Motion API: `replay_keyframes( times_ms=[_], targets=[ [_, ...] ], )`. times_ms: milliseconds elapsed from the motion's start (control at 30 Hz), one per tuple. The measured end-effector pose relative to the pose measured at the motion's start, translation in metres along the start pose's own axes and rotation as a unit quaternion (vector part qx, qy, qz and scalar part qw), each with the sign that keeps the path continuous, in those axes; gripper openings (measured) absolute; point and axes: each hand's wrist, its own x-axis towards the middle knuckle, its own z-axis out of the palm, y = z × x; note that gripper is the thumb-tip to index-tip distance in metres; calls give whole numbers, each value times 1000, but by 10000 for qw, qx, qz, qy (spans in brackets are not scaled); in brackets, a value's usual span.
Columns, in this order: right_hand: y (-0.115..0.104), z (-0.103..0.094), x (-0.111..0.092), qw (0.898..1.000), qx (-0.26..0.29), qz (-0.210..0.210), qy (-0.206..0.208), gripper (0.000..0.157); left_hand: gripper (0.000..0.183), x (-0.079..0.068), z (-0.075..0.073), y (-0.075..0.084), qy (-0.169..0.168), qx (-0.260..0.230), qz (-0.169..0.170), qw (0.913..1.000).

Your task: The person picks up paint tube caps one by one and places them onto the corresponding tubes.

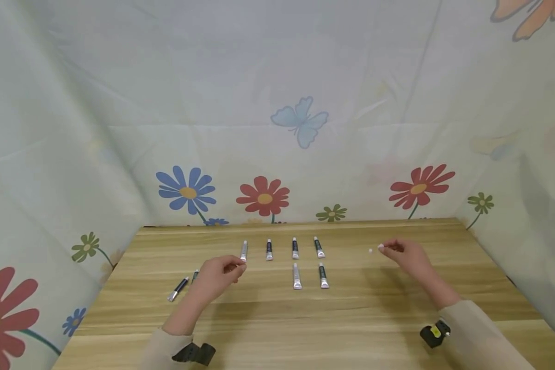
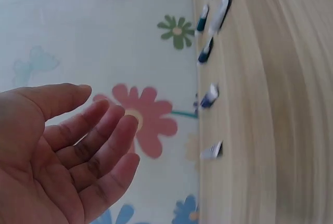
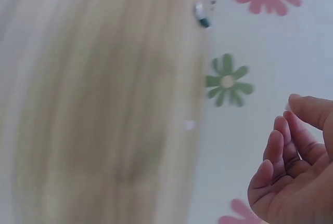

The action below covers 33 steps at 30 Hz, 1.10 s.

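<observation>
My right hand (image 1: 409, 259) is raised over the right part of the table, thumb and index fingertip pinching a tiny white piece (image 1: 381, 247) whose kind is too small to tell. A second small white piece (image 1: 370, 251) lies on the table just left of it. My left hand (image 1: 217, 277) hovers at the left with loosely curled fingers and holds nothing, as the left wrist view confirms. Nearest it are a silver-white paint tube (image 1: 244, 249), a dark tube (image 1: 178, 289) and a green tube (image 1: 195, 276) partly hidden behind the hand.
Along the back lie two dark blue tubes (image 1: 269, 250) and a green tube (image 1: 319, 247). In front of them are a white tube (image 1: 297, 276) and another green tube (image 1: 324, 276). A flowered cloth (image 1: 351, 154) hangs behind the wooden table (image 1: 305, 329) and at both sides.
</observation>
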Motion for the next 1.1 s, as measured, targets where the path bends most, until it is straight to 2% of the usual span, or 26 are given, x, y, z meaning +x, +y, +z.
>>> replay_keyframes(
  times_ms=[100,233,467,567,733,867,1100],
  targets=[
    [-12,-8,-5,10000,74,28,1,37,20,-8,-20,-10,125,293,64,9995],
    [-26,-14,-13,9997,239,15,44,40,24,-16,-41,-32,243,595,111,9979],
    [-50,-20,-25,9992,333,-146,139,38,28,-26,-64,-68,351,1057,-27,9938],
    [-60,-20,-30,9987,445,-184,161,36,31,-27,-71,-81,286,1178,-159,9925],
    [-71,-17,-36,9971,625,-379,200,29,35,-22,-74,-104,87,1281,-446,9907],
    [-78,-15,-40,9957,752,-500,194,27,37,-18,-71,-121,72,1351,-648,9887],
    [-91,-16,-45,9949,825,-536,198,28,43,-6,-66,-144,-22,1556,-812,9845]
  ],
)
